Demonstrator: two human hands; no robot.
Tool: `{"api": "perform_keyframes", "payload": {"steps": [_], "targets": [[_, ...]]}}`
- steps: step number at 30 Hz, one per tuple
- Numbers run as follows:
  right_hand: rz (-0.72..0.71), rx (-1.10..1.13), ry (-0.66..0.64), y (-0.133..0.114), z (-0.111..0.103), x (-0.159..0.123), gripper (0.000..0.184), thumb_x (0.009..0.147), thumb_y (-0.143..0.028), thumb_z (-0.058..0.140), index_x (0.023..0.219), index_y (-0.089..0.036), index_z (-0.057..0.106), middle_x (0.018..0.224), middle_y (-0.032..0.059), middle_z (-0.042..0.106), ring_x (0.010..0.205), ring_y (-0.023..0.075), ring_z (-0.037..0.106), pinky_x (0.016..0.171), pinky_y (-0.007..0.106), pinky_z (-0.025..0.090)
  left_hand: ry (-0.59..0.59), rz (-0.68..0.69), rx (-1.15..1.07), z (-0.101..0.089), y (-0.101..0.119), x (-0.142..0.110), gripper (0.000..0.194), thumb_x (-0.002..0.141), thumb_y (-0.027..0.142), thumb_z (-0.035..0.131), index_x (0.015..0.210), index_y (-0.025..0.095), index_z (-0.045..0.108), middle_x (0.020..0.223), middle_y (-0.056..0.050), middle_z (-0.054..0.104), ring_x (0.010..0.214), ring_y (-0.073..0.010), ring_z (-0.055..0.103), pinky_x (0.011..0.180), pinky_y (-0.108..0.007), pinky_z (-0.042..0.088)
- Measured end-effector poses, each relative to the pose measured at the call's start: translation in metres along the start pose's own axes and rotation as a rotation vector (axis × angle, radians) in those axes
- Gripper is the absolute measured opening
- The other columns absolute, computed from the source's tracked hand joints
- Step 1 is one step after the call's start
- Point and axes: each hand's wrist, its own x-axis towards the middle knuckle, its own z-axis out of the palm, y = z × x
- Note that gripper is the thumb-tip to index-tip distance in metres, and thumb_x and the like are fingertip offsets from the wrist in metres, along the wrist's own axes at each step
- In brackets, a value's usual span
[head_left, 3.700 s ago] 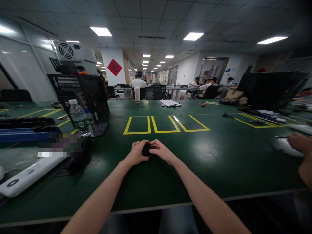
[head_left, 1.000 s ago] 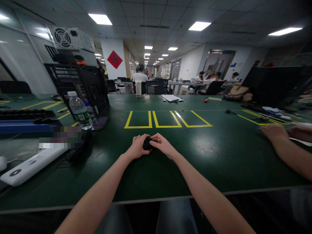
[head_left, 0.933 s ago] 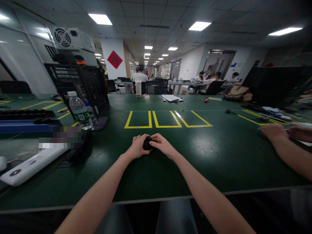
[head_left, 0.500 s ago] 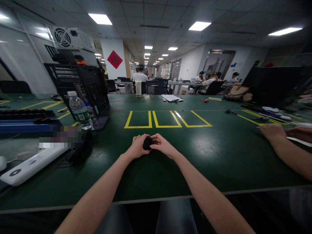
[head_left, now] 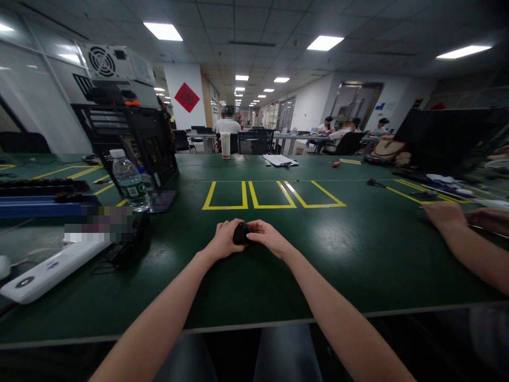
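A small black object (head_left: 239,234) stands on the green tabletop in front of me; its kind is hard to make out, as my fingers cover much of it. My left hand (head_left: 223,239) is closed around its left side, thumb at the near edge and fingers over the top. At its right side is my right hand (head_left: 267,237), thumb and fingers apart and pointing at the object. Whether those fingertips still touch it I cannot tell.
Yellow tape outlines (head_left: 272,206) lie beyond my hands. To the left stand a water bottle (head_left: 133,183), a black computer case (head_left: 153,148) and a white power strip (head_left: 51,271). A cup (head_left: 226,145) and clipboard (head_left: 280,160) sit farther back. Another person's arm (head_left: 465,239) rests at right.
My right fingers have loosened and drawn slightly to the right from the black object. My left hand keeps its hold. The other person's hand at right has shifted slightly.
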Motion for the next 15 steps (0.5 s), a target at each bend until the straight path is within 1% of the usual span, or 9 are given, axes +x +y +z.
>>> {"api": "perform_keyframes", "payload": {"steps": [3, 8, 12, 15], "targets": [[0.01, 0.024, 0.017, 0.0034, -0.001, 0.0006, 0.036, 0.061, -0.018, 0.065, 0.095, -0.017, 0.052, 0.1, 0.0056, 0.055, 0.093, 0.0162, 0.052, 0.085, 0.036, 0.04, 0.007, 0.01, -0.006, 0.0002, -0.0012, -0.0003, 0.057, 0.059, 0.033, 0.065, 0.109, 0.023, 0.039, 0.099, -0.003, 0.052, 0.09, -0.0237, 0.048, 0.081, -0.037, 0.031], [0.041, 0.102, 0.074, 0.0087, -0.0006, 0.0039, 0.037, 0.064, -0.028, 0.064, 0.098, -0.017, 0.052, 0.101, 0.007, 0.054, 0.093, 0.0172, 0.052, 0.083, 0.036, 0.042, 0.013, 0.014, -0.007, 0.0009, -0.0019, -0.0001, 0.057, 0.059, 0.034, 0.065, 0.109, 0.023, 0.04, 0.097, -0.003, 0.053, 0.089, -0.0237, 0.048, 0.081, -0.037, 0.032], [0.023, 0.104, 0.024, 0.0085, 0.0019, 0.0048, 0.036, 0.066, -0.031, 0.062, 0.098, -0.017, 0.054, 0.101, 0.0066, 0.055, 0.094, 0.0176, 0.053, 0.084, 0.035, 0.042, 0.011, 0.007, -0.005, 0.0005, -0.0012, -0.0003, 0.058, 0.059, 0.033, 0.065, 0.109, 0.023, 0.039, 0.099, -0.004, 0.052, 0.091, -0.024, 0.047, 0.082, -0.039, 0.032], [0.021, 0.039, 0.033, 0.0066, 0.004, 0.004, 0.037, 0.064, -0.032, 0.064, 0.097, -0.017, 0.055, 0.1, 0.006, 0.057, 0.095, 0.0189, 0.053, 0.085, 0.037, 0.041, 0.006, 0.011, -0.009, -0.0011, 0.0022, -0.0009, 0.057, 0.06, 0.032, 0.065, 0.11, 0.023, 0.039, 0.1, -0.004, 0.052, 0.092, -0.024, 0.046, 0.083, -0.039, 0.031]]}}
